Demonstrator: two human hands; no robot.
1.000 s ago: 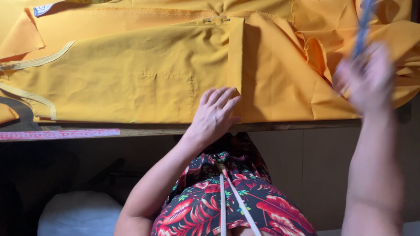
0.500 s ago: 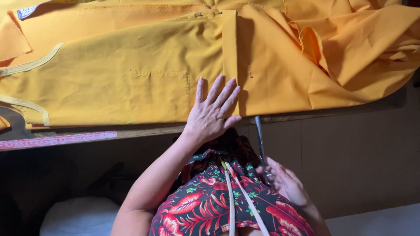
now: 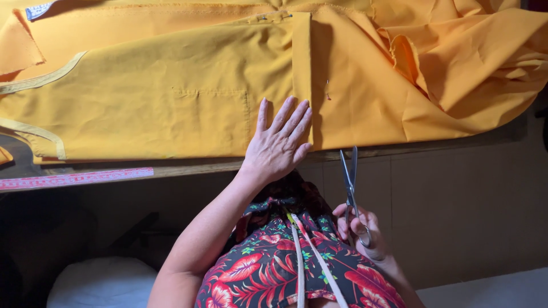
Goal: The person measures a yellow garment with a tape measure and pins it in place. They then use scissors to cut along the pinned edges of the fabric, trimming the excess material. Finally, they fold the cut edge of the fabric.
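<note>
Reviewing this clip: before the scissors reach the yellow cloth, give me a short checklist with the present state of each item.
1. Left hand flat on the yellow-orange cotton garment, pinning it near the table's front edge: ok.
2. Right hand grips the steel scissors by the handles, blades pointing up: ok.
3. Blades closed or nearly so, below the wooden table edge, not touching cloth: ok.
4. Left fingers clear of the blades: ok for now, though they lie close beside the folded vertical strip.
5. Cutting line marked on the cloth: cannot tell.
6. Pink measuring tape lies along the table edge, away from the blades: ok.
</note>
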